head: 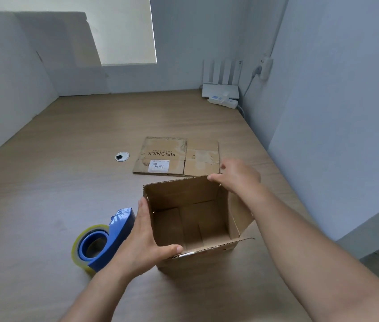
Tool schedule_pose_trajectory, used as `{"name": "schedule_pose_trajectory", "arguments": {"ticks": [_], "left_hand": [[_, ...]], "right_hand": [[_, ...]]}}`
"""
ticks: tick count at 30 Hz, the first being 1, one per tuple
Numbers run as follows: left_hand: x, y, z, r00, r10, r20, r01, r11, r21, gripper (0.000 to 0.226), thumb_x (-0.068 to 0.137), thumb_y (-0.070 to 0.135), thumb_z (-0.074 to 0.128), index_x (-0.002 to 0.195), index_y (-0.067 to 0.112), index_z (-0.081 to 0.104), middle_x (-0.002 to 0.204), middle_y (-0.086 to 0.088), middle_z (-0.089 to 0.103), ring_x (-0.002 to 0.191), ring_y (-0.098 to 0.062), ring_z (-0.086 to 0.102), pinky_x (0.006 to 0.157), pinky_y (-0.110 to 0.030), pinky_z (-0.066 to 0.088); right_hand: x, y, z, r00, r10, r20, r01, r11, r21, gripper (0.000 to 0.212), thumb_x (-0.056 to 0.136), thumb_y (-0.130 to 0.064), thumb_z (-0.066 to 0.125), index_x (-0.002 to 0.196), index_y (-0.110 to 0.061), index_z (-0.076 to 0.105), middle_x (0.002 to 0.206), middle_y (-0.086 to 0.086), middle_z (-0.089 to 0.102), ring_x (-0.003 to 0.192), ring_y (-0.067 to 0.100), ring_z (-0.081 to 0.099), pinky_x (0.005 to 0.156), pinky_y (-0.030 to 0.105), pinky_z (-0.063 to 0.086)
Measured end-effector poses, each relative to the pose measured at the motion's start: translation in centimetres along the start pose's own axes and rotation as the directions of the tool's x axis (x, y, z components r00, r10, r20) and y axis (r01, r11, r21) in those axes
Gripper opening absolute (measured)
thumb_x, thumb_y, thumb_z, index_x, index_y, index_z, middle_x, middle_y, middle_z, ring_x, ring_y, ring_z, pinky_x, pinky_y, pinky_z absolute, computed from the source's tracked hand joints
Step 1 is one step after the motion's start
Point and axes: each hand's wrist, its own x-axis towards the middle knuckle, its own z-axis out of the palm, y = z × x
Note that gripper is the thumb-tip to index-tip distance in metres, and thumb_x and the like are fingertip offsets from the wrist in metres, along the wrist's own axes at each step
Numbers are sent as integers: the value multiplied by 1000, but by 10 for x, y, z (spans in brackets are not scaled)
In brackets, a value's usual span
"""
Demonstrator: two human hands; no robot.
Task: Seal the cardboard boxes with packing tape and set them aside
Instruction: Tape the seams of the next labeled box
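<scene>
Wood table (67, 159) with open box (190, 219), flattened box (176, 156), tape dispenser (105, 242).

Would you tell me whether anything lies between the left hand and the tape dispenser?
Nothing visible does. The left hand grips the left wall of the box, and the tape dispenser lies on the table right beside it, partly behind the hand.

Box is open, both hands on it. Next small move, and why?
Probably fold the far flap down with the right hand: it grips that flap's corner, the box stands open, the left hand holds its left wall, and the tape dispenser lies unheld.
</scene>
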Motion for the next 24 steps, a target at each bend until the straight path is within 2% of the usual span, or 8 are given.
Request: {"name": "schedule_pose_trajectory", "arguments": {"ticks": [4,9,11,14,18,20,22,24], "left_hand": [[0,-4,2,998,5,-55,-4,1000,29,135,67,58,77,145,31,-29,157,13,-21,147,-10,-2,114,-27,19],[-3,-2,11,1000,-7,-10,7,998,62,116,67,67,71,150,33,-3,157,13,8,141,-8,23,108,-28,33],[-2,-3,10,992,-53,118,50,998,34,110,59,86,55,148,38,12,156,13,19,138,-8,29,108,-30,34],[4,-13,3,955,-89,284,84,996,29,126,40,104,25,149,42,13,159,12,9,145,-10,15,117,-37,21],[9,-24,-3,905,-66,420,28,995,95,115,50,97,42,148,49,7,157,17,-6,147,-10,-1,118,-39,11],[13,-24,-4,936,-54,347,63,998,-14,102,58,87,54,146,44,24,152,19,19,142,-6,18,115,-36,24],[23,-24,3,990,-82,119,100,983,-154,75,74,67,62,137,32,42,135,13,50,127,-8,46,104,-32,44],[33,-22,16,988,-114,-102,104,990,-92,54,84,43,65,131,23,48,116,7,60,109,-11,57,90,-28,52]], "right_hand": [[22,-12,9,1000,19,9,-19,999,-30,55,81,-73,49,96,-21,60,93,0,64,84,22,57,60,27,37],[31,-17,22,993,84,83,-96,983,157,52,88,-61,51,103,-11,54,79,4,67,69,21,68,65,31,55],[31,-15,31,974,61,220,-134,932,337,57,88,-57,54,125,-16,40,93,10,68,61,20,71,67,37,60],[32,6,40,959,-71,273,-96,827,554,73,85,-59,54,144,-28,24,120,7,60,71,16,72,78,40,59],[17,44,46,897,-274,347,-81,670,738,58,92,-49,52,141,-20,41,128,3,59,98,9,66,92,27,50],[6,58,46,876,-330,353,-83,617,782,49,95,-41,50,141,-25,39,130,1,58,105,7,62,92,24,46],[0,64,46,886,-330,326,-70,600,797,55,96,-40,49,146,-31,28,127,1,59,105,9,63,91,27,47],[-2,61,46,906,-301,297,-46,628,777,52,96,-45,45,145,-35,29,123,1,58,97,13,67,89,30,50]]}}
